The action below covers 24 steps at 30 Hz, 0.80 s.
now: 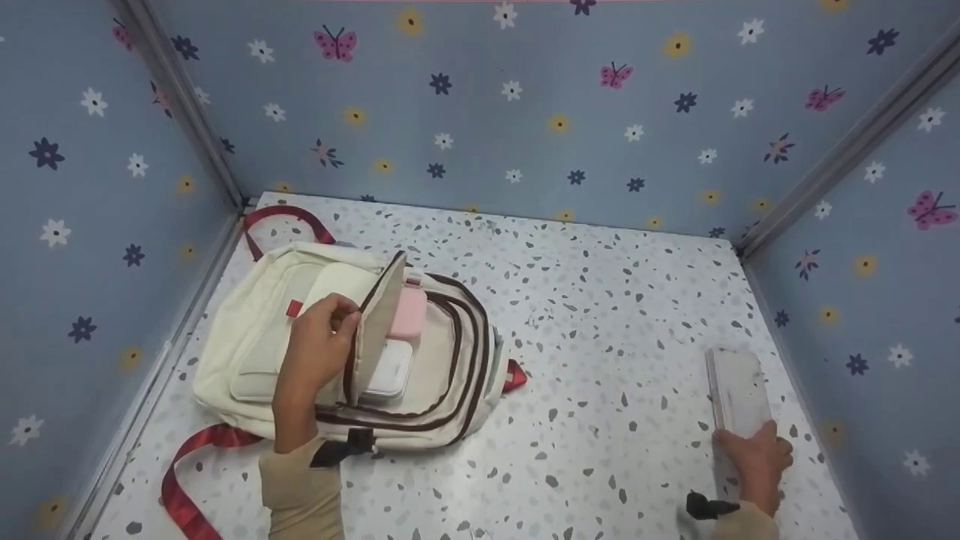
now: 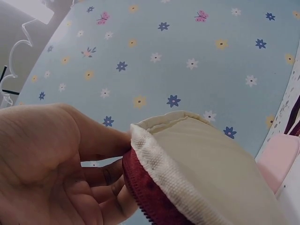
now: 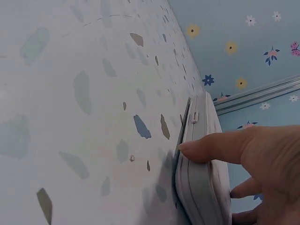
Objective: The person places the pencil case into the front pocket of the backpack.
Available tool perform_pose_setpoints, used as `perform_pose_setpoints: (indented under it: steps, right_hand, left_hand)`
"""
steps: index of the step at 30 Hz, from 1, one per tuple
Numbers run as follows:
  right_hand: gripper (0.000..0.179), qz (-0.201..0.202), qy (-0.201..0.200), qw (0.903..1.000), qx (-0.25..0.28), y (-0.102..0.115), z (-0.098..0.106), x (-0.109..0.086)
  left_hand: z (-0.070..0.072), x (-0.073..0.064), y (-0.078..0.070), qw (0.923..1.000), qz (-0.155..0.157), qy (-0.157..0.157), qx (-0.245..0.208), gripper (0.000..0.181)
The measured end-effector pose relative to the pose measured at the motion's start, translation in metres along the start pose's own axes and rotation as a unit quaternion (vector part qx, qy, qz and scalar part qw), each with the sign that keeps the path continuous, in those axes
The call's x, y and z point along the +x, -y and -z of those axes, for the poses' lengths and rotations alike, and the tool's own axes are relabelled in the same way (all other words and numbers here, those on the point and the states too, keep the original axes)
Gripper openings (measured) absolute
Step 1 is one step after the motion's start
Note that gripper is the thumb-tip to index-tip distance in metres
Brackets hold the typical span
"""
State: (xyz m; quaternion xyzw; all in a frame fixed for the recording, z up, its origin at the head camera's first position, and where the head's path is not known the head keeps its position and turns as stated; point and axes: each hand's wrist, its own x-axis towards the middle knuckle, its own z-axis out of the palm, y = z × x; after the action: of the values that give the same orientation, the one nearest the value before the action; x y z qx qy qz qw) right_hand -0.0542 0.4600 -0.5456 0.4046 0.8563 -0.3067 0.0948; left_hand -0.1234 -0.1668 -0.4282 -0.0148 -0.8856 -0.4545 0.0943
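Observation:
A cream backpack lies on the left of the speckled table, its front pocket unzipped. My left hand pinches the edge of the pocket flap and holds it raised; in the left wrist view, thumb and fingers meet at the dark red zip edge. Inside the pocket sit a pink case and a white rounded case. On the far right, my right hand grips the near end of a long whitish case. Its side shows a small latch, with my thumb on that side.
Red straps trail from the backpack onto the table. Blue flowered panels close in the back and both sides, with metal posts at the corners.

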Motion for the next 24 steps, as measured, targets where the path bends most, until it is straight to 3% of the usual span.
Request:
perform_pose_setpoints:
  steps: [10,17,24]
  right_hand:
    - [0.096,0.098,-0.079,0.9917,0.027,0.008,0.000,-0.009]
    - [0.089,0.212,-0.139,0.9644,0.075,0.028,-0.001,-0.027]
    - [0.088,0.282,-0.131,0.9468,0.084,0.056,-0.004,-0.045]
  left_hand:
    - [-0.001,0.000,-0.001,1.0000,0.006,0.004,0.006,0.010]
    - [-0.002,0.001,-0.003,0.9998,0.011,0.010,0.011,0.010]
    - [-0.002,0.002,-0.005,0.9997,0.012,0.016,0.014,0.012]
